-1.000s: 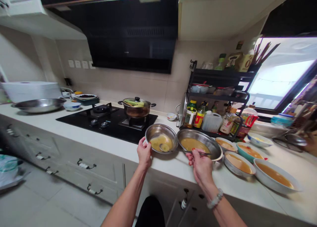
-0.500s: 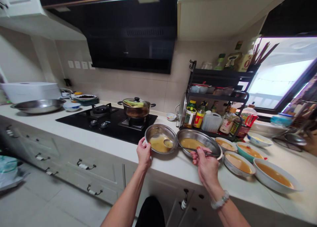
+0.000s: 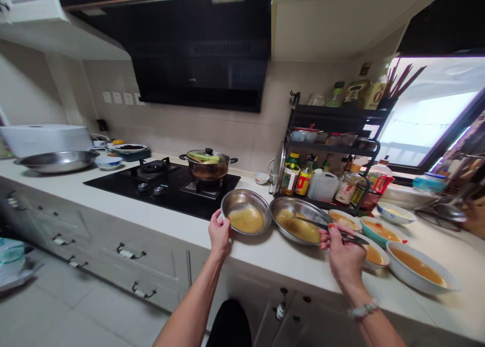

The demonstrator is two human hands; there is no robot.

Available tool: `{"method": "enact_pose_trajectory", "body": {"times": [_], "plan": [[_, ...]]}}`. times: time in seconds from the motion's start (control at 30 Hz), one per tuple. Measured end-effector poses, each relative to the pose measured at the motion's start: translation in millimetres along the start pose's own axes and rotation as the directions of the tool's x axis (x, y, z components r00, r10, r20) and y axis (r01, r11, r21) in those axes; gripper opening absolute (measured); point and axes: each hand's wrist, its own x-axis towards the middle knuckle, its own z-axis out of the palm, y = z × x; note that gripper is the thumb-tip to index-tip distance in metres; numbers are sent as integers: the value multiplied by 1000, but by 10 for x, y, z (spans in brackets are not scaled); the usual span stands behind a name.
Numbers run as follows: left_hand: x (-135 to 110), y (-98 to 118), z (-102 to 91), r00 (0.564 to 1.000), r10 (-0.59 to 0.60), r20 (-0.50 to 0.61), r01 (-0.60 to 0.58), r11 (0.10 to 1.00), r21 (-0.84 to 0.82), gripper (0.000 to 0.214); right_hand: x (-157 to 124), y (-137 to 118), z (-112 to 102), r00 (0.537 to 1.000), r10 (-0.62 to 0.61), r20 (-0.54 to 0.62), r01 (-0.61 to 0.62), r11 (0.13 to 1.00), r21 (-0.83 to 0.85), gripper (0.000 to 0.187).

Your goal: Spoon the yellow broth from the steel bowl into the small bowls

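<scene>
My left hand (image 3: 220, 232) grips the near left rim of a steel bowl (image 3: 245, 218) with yellow liquid in it, on the white counter (image 3: 151, 215). My right hand (image 3: 343, 253) is closed on the handle of a metal spoon (image 3: 303, 219). The spoon's bowl end lies in a wider steel pan (image 3: 299, 226) of yellow-brown liquid, right beside the steel bowl.
Right of the pan stand several bowls of the same liquid, among them a white one (image 3: 420, 271) and a teal one (image 3: 381, 230). A black rack (image 3: 333, 150) with bottles stands behind. A lidded pot (image 3: 207, 163) sits on the black hob (image 3: 162, 185). A wide steel basin (image 3: 56, 160) is far left.
My right hand has moved to the right, carrying the spoon out of the left steel bowl and into the wider pan. My left hand has stayed on the bowl's rim.
</scene>
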Motion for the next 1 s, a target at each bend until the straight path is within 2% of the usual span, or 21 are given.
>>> {"method": "enact_pose_trajectory", "body": {"times": [0.07, 0.13, 0.27, 0.33, 0.37, 0.43, 0.5, 0.57, 0.67, 0.83, 1.0], "plan": [[1, 5, 4, 1000, -2, -1, 2, 1000, 0, 51, -18, 41, -84, 993, -95, 65, 102, 988, -120, 40], [1, 7, 2, 1000, -5, 0, 5, 1000, 5, 51, -55, 71, -157, 968, -205, 146, 233, 949, -212, 34], [1, 0, -10, 1000, 7, 4, -7, 1000, 9, 50, -125, 101, -246, 838, -437, 326, 526, 803, -278, 18], [1, -4, -14, 1000, 13, 3, -13, 1000, 6, 51, -151, 87, -235, 794, -492, 357, 591, 763, -264, 15], [2, -5, -15, 1000, 14, 3, -14, 1000, 5, 51, -167, 69, -211, 799, -493, 343, 584, 772, -251, 15], [2, -4, -15, 1000, 13, 4, -13, 1000, 6, 51, -214, 10, -123, 853, -446, 271, 503, 841, -200, 16], [0, 0, -14, 1000, 13, 6, -13, 1000, 8, 50, -283, -64, 5, 921, -339, 193, 364, 925, -108, 18], [-4, 6, -11, 1000, 11, 6, -11, 1000, 11, 50, -367, -123, 150, 954, -229, 193, 235, 972, -7, 21], [-9, 12, -8, 1000, 0, -5, 0, 1000, 19, 51, -488, -119, 343, 952, -131, 277, 120, 991, 57, 27], [-7, -1, -9, 1000, -2, 1, 2, 1000, 14, 51, -623, 90, 549, 910, -61, 411, 63, 998, 8, 27], [-8, -3, -8, 1000, -4, 5, 4, 1000, 5, 52, -700, 187, 693, 908, 56, 415, -78, 996, 36, 34]]}}
